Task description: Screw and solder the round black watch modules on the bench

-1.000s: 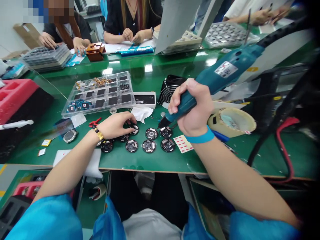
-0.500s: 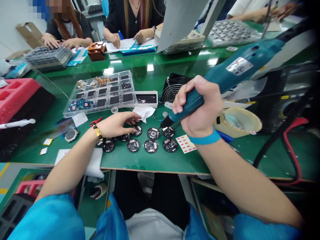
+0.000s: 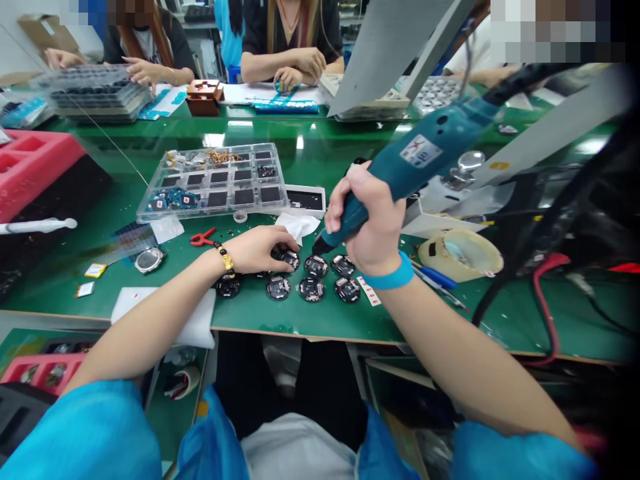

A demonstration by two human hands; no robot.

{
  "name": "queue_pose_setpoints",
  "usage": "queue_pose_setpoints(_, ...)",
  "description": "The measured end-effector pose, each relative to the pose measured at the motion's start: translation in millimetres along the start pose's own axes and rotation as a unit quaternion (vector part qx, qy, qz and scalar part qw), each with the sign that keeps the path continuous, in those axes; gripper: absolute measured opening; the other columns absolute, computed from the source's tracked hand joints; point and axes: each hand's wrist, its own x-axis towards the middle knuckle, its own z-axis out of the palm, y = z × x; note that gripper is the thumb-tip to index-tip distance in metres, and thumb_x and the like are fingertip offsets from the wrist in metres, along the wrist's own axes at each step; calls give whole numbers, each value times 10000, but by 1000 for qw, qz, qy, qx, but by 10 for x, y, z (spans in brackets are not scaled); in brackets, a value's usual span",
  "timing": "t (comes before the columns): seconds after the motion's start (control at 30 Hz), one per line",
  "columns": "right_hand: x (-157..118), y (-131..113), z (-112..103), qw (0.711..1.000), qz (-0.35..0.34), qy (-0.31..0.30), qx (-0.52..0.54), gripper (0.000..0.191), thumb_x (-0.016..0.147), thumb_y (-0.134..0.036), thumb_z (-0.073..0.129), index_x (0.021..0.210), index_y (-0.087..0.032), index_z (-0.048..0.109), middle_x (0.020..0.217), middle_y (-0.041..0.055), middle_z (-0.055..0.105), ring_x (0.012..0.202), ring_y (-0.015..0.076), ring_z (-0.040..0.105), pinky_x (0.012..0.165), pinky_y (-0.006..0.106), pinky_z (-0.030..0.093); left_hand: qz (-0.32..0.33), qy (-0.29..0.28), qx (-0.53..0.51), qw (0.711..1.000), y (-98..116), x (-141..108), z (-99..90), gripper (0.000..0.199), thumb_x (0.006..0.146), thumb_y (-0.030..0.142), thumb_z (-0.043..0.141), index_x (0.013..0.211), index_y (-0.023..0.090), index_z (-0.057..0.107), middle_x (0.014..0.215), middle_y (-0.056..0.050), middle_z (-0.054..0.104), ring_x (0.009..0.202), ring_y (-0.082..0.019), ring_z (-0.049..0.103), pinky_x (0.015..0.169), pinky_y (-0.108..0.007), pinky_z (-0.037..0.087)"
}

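My right hand [image 3: 373,223] is wrapped around a teal electric screwdriver [image 3: 403,160]. The screwdriver's dark tip points down and left, just above a round black circuit module [image 3: 317,267] on the green bench. My left hand [image 3: 260,250] rests on the bench, its thumb and fingers closed around the edges of another round module [image 3: 290,259]. Several more such modules stand in two rows, among them one in the near row [image 3: 312,289] and one at the right end [image 3: 347,289]. Part of the rows is hidden under my left hand.
Beyond my hands lies a clear compartment box [image 3: 215,212] of small parts. A tape roll [image 3: 460,257] and blue pen [image 3: 436,277] are on the right; red pliers [image 3: 203,237] and a watch case [image 3: 149,260] on the left. Co-workers sit across the bench [image 3: 310,330].
The screwdriver and my right hand have shifted left, its tip now over the middle module of the far row. My left hand has closed around a module. The view has shifted slightly.
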Motion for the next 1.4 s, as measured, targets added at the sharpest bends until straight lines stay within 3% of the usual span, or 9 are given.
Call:
queue_pose_setpoints(0.2,140,132,184,999,1,-10,-34,561,944,-643,668,607,-227,499,549,-32,487,399,117,440,397,287,354,11,-5,-20,1000,-56,12,15,460,782,299,843,1184,167,662,1138,-67,727,1012,-212,680,892,-310,527)
queue_pose_setpoints(0.33,97,195,130,1000,10,2,7,521,950,-575,688,620,-222,492,555,-38,479,392,107,419,394,282,336,3,6,-13,1000,-47,27,44,481,768,241,843,1199,157,646,1101,-60,724,981,-209,678,861,-304,527)
queue_pose_setpoints(0.53,33,94,44,996,69,35,40,452,831,-504,771,613,-235,481,541,-41,470,396,113,378,385,292,306,12,20,16,1000,46,10,55,447,802,217,804,1215,163,642,1092,-64,686,1018,-220,656,903,-320,522)
queue_pose_setpoints(0.7,9,47,60,996,76,19,43,462,847,-497,766,610,-238,465,544,-34,461,400,130,356,391,321,271,19,14,33,999,66,-11,51,378,823,232,768,1174,176,641,1125,-71,670,1072,-243,640,954,-349,518)
queue_pose_setpoints(0.9,-4,61,53,997,75,0,2,578,808,-698,770,656,-251,435,543,-45,444,396,124,369,394,343,338,21,7,32,999,80,-20,35,356,824,229,739,1170,194,661,1153,-71,669,1081,-250,649,979,-363,527)
queue_pose_setpoints(1.27,-55,122,62,999,45,-10,26,465,886,-491,766,616,-235,487,552,-37,480,411,129,401,412,336,342,12,0,42,999,99,-12,32,328,841,280,750,1155,194,714,1165,-76,670,1095,-266,655,1010,-382,527)
queue_pose_setpoints(1.4,-67,127,79,999,53,-9,10,484,889,-537,751,615,-244,480,541,-35,473,410,145,388,414,355,355,8,-5,43,999,94,-5,34,336,847,306,751,1158,186,715,1169,-81,668,1096,-271,654,1009,-391,527)
